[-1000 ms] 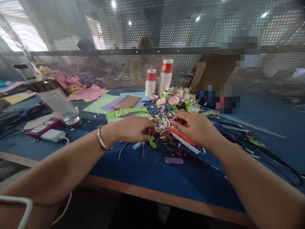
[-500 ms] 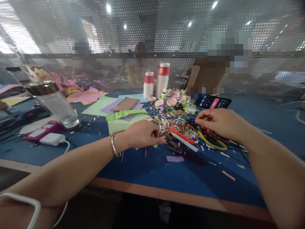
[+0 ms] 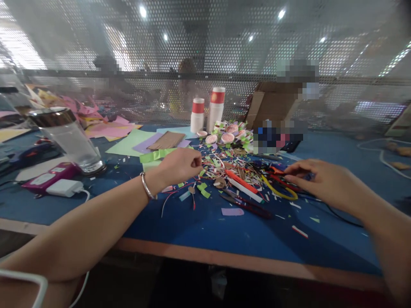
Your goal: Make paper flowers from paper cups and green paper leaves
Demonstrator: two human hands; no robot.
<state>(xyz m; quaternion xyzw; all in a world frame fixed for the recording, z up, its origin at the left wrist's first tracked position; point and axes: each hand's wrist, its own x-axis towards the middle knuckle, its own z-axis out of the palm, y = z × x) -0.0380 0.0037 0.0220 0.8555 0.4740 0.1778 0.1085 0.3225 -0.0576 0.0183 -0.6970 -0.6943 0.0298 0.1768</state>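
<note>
Paper scraps (image 3: 236, 166): one loose heap at mid-table, too many and too small to count. Progress, judged from the lie: much already cut to bits, nothing gathered or sorted; how much is left cannot be told.

Right hand (image 3: 323, 179): at the heap's right edge, thumb and forefinger tips near each other beside one red-orange handle (image 3: 276, 171). Whether they clamp it, cannot tell. One yellow loop (image 3: 282, 196) just below.

Left hand (image 3: 176, 164): over the heap's left side, fingers curled in, tips hidden; cannot tell if anything is pinched.

Near side of heap: one orange pen-like tool (image 3: 240, 181), one white one (image 3: 246, 191) alongside, one pair of dark snips (image 3: 245, 204), one purple paper piece (image 3: 233, 211).

Behind: printed discs (image 3: 227, 138), at least four; two paper cup stacks (image 3: 215, 113), cups uncounted; one cardboard box (image 3: 271, 105).

Far left: one tilted-looking glass tumbler (image 3: 75, 143).
</note>
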